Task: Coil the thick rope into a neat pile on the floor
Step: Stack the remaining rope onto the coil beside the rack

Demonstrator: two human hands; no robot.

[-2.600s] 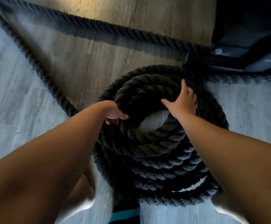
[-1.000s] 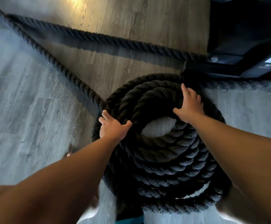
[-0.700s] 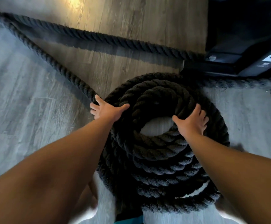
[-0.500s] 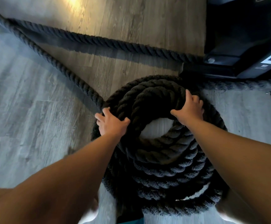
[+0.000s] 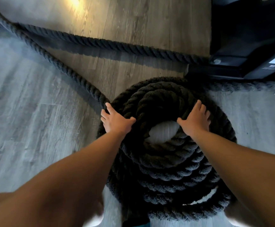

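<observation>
Grey-brown plank floor (image 5: 35,128) carries the scene, with a dark machine base (image 5: 248,46) at upper right. On the floor just ahead of the person lies the coil (image 5: 166,161), several stacked turns of thick dark rope around a small open centre through which pale floor shows. Left hand (image 5: 117,122) lies flat with fingers spread on the coil's left shoulder, gripping nothing. Right hand (image 5: 195,118) is draped over the top turn on the right, thumb at the inner edge and fingers curved down over the outside; whether it presses or grips cannot be told.

The uncoiled rope tail (image 5: 64,71) leaves the coil just beyond the left hand's fingertips and runs up and left; this is the long axis to be drawn in. A second run (image 5: 125,46) crosses the far floor toward the machine base. The left hand is plainly the nearer to the tail and is judged the one to fetch the next turn.

Compared with half a second earlier, both hands sit almost where they were, the left fingers now reaching slightly farther toward the tail.
</observation>
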